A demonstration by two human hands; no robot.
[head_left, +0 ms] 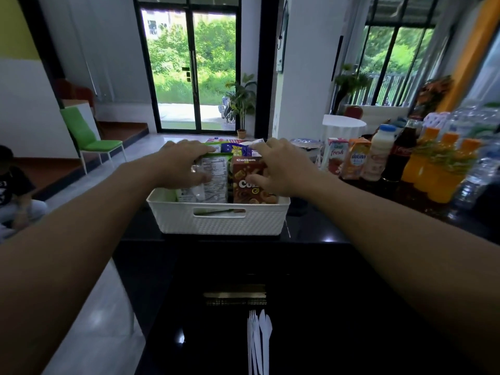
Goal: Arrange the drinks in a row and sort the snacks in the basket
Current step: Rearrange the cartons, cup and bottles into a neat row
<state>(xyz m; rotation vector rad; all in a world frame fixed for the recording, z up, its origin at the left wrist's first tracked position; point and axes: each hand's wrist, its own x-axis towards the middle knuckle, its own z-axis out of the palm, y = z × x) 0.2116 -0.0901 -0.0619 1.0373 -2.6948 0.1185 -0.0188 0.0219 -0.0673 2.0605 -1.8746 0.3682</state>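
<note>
A white woven basket (221, 221) stands on the black counter (319, 293), packed with upright snacks. My left hand (181, 163) grips a snack bag (215, 180) with a white nutrition label, thumb in front and fingers over its top. My right hand (281, 169) holds a brown Collon box (244, 182) beside it, thumb across the box's front. A purple packet (236, 150) stands behind them. To the right the drinks stand in a row: two cartons (334, 155) (357, 159), a white bottle (380, 155), a cola bottle (401, 154), orange juice bottles (438, 169) and water bottles (479, 158).
White plastic forks and a knife (258, 342) lie at the counter's near edge. A green chair (92, 139) and a seated person (15, 190) are at the left on the floor level. A glass door (192, 74) and potted plant (240, 104) lie beyond.
</note>
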